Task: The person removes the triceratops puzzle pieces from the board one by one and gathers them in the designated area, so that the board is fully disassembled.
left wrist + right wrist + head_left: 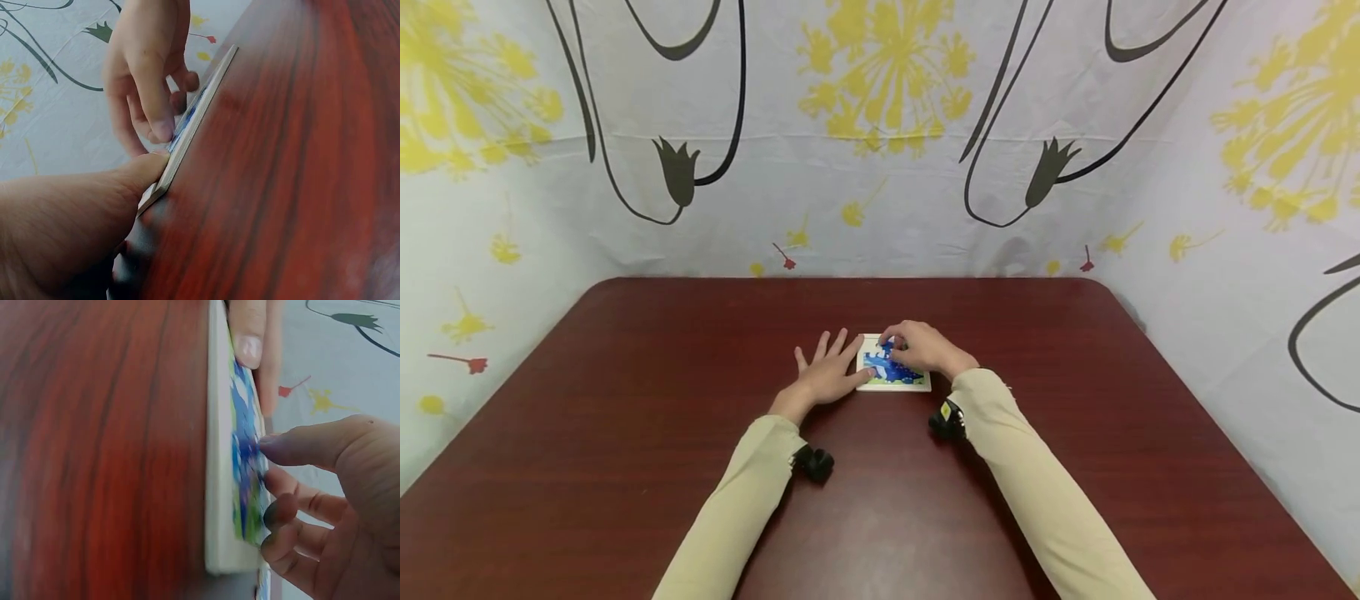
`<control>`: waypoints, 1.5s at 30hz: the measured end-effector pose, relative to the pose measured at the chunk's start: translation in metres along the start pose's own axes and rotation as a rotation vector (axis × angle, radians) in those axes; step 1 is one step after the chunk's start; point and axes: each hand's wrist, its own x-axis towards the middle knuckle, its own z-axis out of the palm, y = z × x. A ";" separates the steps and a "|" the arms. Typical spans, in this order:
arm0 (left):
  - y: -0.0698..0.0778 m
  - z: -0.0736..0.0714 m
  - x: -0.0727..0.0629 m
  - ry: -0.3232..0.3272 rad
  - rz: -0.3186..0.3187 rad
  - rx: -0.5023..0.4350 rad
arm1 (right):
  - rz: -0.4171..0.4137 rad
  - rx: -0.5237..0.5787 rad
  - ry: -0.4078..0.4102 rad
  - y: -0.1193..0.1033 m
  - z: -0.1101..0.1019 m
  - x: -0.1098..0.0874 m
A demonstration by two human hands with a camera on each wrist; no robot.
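While the splayed left hand [827, 377] touches the puzzle [901, 377], the right hand [925, 346] curls over it, grip unclear.

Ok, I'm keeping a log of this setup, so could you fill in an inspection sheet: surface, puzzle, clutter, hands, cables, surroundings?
Surface: dark red-brown table with a wood-grain look.
Puzzle: flat on the table, pale frame around a mostly blue picture.
Clutter: nothing seen on the table in the head view.
Left hand: the left hand is spread at the puzzle's left side, thumb resting on it.
Right hand: the right hand is over the picture, fingers bent; whether it pinches a piece is unclear.
Wrists: a small black device at the left and right.
Cables: nothing seen.
Surroundings: pale cloth with yellow flowers and dark stems behind and beside the table.
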 end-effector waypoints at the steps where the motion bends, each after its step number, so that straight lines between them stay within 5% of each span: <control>1: 0.000 0.000 0.000 0.000 0.002 0.000 | 0.007 -0.012 -0.016 -0.002 0.001 0.001; 16: 0.003 0.001 0.008 -0.011 0.010 0.014 | 0.094 0.056 -0.009 -0.001 -0.001 0.006; 23: 0.002 0.000 0.007 -0.013 -0.012 0.027 | 0.006 0.044 0.050 0.000 0.001 0.006; 29: -0.001 -0.001 0.005 -0.009 -0.013 0.015 | 0.041 0.054 0.145 -0.001 0.008 0.005; 45: -0.002 0.001 0.004 -0.007 -0.015 0.014 | 0.021 0.034 0.134 0.008 0.000 0.001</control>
